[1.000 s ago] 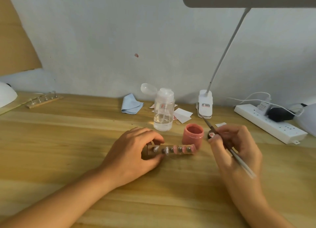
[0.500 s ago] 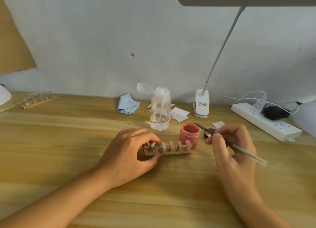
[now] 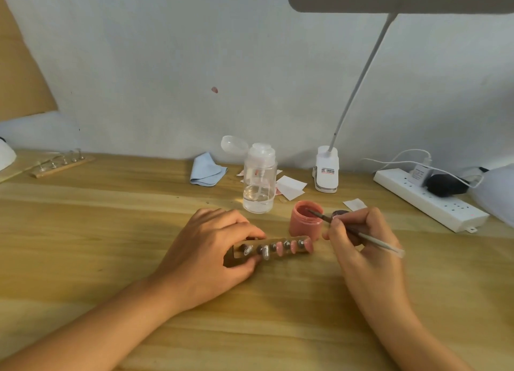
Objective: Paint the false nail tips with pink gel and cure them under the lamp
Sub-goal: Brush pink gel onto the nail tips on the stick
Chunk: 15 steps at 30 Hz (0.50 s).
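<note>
Wooden strip (image 3: 301, 239) carrying five nail tips (image 3: 279, 249) lies on the table (image 3: 111, 231), centre, just near of the pink gel jar (image 3: 304, 226). The three right tips are pink and the two left ones are clear, so painting looks a little over half done; no curing yet.

Long axis of the strip runs left-right, right end slightly farther. The tips sit on small pegs and point toward the near side.

Handling (judgement): strip light and stiff, apt to slide on the table. Tips small and thin, wet gel smears easily. Take hold at the bare left end or the long edges, never on the tips.

Left hand (image 3: 205, 256): grip narrow, thumb and fingers pinching the left end of the strip, pinning it down.

Right hand (image 3: 361, 248): grip closed on the brush (image 3: 381, 245) like a pen, bristles dipped in the open jar.

Beyond: clear pump bottle (image 3: 260, 181), blue cloth (image 3: 207, 172), clip-on desk lamp (image 3: 326, 173), power strip (image 3: 428, 198). Far left: a second strip (image 3: 61, 163) and a white dome (image 3: 4, 155), possibly the curing lamp.
</note>
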Each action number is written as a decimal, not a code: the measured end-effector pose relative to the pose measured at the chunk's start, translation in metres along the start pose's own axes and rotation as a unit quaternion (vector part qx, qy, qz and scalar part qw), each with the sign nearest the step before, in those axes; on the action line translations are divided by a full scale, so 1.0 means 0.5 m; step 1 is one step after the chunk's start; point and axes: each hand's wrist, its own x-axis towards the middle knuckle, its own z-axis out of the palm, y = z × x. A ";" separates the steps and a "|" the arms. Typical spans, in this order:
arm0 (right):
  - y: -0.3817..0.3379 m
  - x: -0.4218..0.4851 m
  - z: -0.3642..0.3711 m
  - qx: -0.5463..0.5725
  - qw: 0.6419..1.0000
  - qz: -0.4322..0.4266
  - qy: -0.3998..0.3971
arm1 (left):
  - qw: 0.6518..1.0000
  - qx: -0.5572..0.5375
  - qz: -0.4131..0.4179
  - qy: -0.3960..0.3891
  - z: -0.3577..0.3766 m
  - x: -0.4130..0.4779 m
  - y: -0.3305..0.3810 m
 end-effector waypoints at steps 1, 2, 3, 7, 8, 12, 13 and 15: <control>-0.001 0.000 0.000 -0.001 1.000 0.003 -0.001 | 1.000 0.000 0.005 0.004 0.000 0.000 0.001; -0.001 -0.001 0.001 0.000 1.000 0.008 -0.002 | 1.000 0.001 0.010 0.007 0.001 0.000 0.001; -0.001 0.000 0.001 0.001 1.000 0.015 -0.002 | 1.000 0.001 0.014 0.009 0.001 0.000 0.002; 0.006 0.005 -0.005 0.005 0.999 0.051 -0.006 | 1.000 -0.001 0.023 -0.001 0.001 0.001 0.001; 0.009 0.007 -0.006 0.010 0.998 0.059 -0.004 | 1.000 -0.004 0.023 -0.005 0.002 0.001 0.001; 0.012 0.008 -0.005 0.016 0.997 0.072 0.000 | 1.000 -0.011 0.013 -0.019 0.001 0.000 -0.002; 0.011 0.008 -0.003 0.015 0.997 0.072 0.001 | 1.000 -0.012 0.012 -0.021 0.002 0.001 -0.003; 0.012 0.008 -0.002 0.012 0.997 0.070 0.000 | 1.000 -0.012 0.012 -0.024 0.002 0.001 -0.003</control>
